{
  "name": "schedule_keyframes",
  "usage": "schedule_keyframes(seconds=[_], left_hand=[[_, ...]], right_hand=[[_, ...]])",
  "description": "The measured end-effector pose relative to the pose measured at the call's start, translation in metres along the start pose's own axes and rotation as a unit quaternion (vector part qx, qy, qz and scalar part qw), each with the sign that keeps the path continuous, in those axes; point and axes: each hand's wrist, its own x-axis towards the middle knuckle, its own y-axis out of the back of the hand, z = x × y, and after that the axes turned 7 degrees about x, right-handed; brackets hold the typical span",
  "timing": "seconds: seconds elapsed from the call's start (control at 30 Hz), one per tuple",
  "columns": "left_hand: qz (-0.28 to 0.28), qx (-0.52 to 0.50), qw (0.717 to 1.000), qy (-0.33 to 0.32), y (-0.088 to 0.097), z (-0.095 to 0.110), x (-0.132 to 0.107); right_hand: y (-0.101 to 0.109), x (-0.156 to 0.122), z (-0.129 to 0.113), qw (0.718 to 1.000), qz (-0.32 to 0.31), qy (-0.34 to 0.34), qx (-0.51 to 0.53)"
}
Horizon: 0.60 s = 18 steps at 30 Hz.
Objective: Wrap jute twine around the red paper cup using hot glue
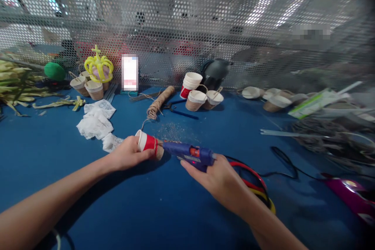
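Forearms (73,187) nearest, over table (140,211). Right hand (220,177) fingers closed round glue gun (187,153). Left hand (126,153) fingers grip the cup (150,142), tipped sideways at the nozzle (163,146). Keep cup steady, bead thin, fingers clear of tip; treat it as hot. Twine roll (160,102) beyond; leave strand slack. Stacked cups (192,80) farther back.

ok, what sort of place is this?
Probably a craft workbench: a hot glue gun held at a partly twine-wrapped paper cup, a roll of twine beyond them, and more cups near a perforated screen.
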Motion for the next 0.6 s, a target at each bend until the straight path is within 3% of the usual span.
schedule_keyframes(seconds=[0.2,0.43,0.6], left_hand=[[0.008,0.027,1.000,0.001,0.000,-0.001,-0.001],[0.011,-0.013,1.000,0.002,0.000,-0.004,0.001],[0.020,-0.008,1.000,0.008,0.000,-0.004,0.001]], right_hand=[[-0.007,0.004,0.009,0.999,-0.009,-0.029,-0.011],[0.002,0.000,-0.006,0.999,-0.022,-0.030,0.024],[0.000,-0.004,-0.002,0.999,-0.017,-0.026,0.038]])
